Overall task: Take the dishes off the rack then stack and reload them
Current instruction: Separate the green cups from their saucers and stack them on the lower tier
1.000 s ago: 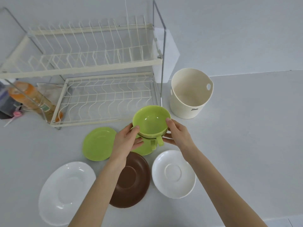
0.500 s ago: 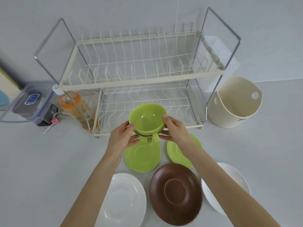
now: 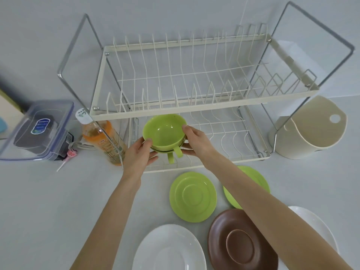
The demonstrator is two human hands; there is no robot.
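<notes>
Head view shows the rack [image 3: 194, 112] with both tiers bare, so unloading looks finished. Two nested green cups [image 3: 164, 133] hang over the lower tier's left part, pinched between the left hand [image 3: 139, 154] at 8 o'clock and the right hand [image 3: 196, 140] at 3 o'clock, fingers curled snug on the walls. Reloading seems just begun: two green saucers [image 3: 192, 196], a brown saucer [image 3: 241, 240] and white plates [image 3: 169, 248] lie unstacked on the counter [image 3: 48, 201] at 6 o'clock.
</notes>
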